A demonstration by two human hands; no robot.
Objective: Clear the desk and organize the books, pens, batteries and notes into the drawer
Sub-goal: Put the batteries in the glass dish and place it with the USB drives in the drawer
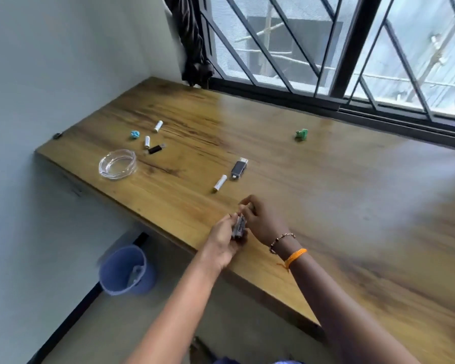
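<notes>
Both hands meet over the near edge of the desk (286, 158). Left hand (225, 243) is curled around a small bunch of batteries (239, 228), printed labels facing up. Right hand (260, 222), bracelets on the wrist, has fingers bent down touching the top of that same bunch; whether it actually grips them, cannot tell. Floor at 8 o'clock from the hands: blue bin (126, 270). On the desk just past the hands at 12 o'clock: one white battery (220, 182), with a dark lighter (239, 168) just beside it at 1 o'clock. Further out at 10 o'clock: glass ashtray (117, 164), then a small black lighter (156, 148), two more white batteries (147, 142) and (158, 126), and a crumpled blue scrap (134, 134). At 1 o'clock, well apart, near the window (326, 48): a crumpled green scrap (301, 134).
</notes>
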